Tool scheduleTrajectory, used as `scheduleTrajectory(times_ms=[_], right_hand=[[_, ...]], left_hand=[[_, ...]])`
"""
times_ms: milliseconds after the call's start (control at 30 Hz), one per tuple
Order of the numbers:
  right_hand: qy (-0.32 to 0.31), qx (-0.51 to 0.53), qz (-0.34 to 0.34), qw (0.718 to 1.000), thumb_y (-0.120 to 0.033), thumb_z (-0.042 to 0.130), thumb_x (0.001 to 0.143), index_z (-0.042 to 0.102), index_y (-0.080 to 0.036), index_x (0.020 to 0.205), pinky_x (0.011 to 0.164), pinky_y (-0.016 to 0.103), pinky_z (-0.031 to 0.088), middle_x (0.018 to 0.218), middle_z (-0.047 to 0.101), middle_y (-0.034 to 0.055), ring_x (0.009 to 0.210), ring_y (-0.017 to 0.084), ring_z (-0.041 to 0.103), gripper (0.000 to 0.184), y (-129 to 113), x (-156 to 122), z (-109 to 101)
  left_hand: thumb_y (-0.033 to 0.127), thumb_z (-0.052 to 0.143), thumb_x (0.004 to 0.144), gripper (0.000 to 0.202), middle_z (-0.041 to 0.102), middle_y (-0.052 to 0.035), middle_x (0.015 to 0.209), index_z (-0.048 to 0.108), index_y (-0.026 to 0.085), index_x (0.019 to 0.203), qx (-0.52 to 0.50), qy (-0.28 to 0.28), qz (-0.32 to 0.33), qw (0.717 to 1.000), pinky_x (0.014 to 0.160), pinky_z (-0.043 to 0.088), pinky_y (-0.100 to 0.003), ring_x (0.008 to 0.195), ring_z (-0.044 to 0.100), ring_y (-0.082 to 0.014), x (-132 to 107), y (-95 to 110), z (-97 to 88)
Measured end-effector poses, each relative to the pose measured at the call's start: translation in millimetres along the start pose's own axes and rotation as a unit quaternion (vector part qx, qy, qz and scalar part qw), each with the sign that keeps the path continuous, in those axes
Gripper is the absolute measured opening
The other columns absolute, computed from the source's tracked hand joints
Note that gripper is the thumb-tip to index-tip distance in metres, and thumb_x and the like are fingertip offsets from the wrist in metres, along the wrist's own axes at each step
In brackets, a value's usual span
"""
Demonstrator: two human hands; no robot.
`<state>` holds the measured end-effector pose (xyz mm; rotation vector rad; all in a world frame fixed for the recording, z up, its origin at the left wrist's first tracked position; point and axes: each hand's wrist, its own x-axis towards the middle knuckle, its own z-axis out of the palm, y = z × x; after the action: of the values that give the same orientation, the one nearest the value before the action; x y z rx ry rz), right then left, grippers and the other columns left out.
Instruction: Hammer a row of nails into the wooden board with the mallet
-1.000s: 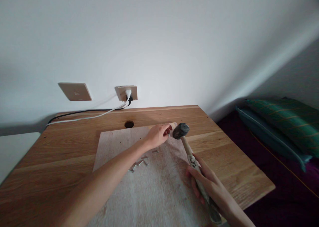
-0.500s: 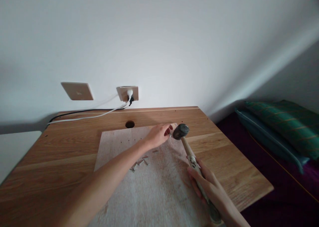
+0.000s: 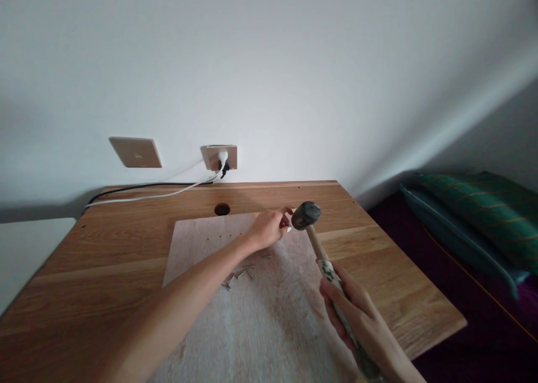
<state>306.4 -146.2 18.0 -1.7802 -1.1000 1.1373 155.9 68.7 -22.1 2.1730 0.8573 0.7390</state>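
Hand, left: I see the left hand [image 3: 269, 229] reached forward on a nearly straight arm, low over the far part of the board [image 3: 260, 327]. Its fingertips are pressed together in a pinch, but what they pinch is too small for me to make out.
Hand, right: the right hand [image 3: 357, 321] is wrapped closed round the lower part of the hammer [image 3: 306, 215] handle, near the bottom right of my view.
Hammer: its wooden handle slopes up and away from the right hand. The dark head hangs over the board's far right corner, just beside the left fingertips.
Nails: a small loose scatter of nails [image 3: 239, 272] lies on the board beside the left forearm, apart from the hammer head.
Board: I see a pale sheet lying flat on the wooden table [image 3: 105, 259], with small dark dots near its far edge.
Table: a round cable hole [image 3: 222, 209] sits just beyond the board. A white cable [image 3: 168, 193] runs along the far edge up to the wall socket [image 3: 222, 157].
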Motion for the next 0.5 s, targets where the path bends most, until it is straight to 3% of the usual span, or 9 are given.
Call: scheduleTrajectory(times_ms=[100,500], right_hand=[[-0.008,-0.002,0.001,1.0,-0.07,0.055,0.095,0.053,-0.02,0.122,0.032,0.014,0.027,0.041,0.046,-0.0118,0.031,0.007,0.031,0.057,0.1,0.0,2.0],[0.013,-0.011,0.017,1.0,-0.072,0.057,0.091,0.055,-0.018,0.126,0.031,0.014,0.028,0.04,0.045,-0.0115,0.031,0.008,0.034,0.064,-0.1,-1.8,6.0]], left_hand=[[0.001,0.066,0.079,0.046,0.082,-0.0032,0.095,0.07,0.021,0.12,0.013,0.006,-0.004,1.0,0.081,0.057,-0.029,0.084,0.076,-0.0196,-0.3,2.2,-1.5],[0.002,0.067,0.079,0.047,0.082,-0.0048,0.097,0.07,0.018,0.124,0.014,-0.005,-0.012,1.0,0.08,0.058,-0.028,0.082,0.076,-0.0186,0.0,4.6,-2.5]])
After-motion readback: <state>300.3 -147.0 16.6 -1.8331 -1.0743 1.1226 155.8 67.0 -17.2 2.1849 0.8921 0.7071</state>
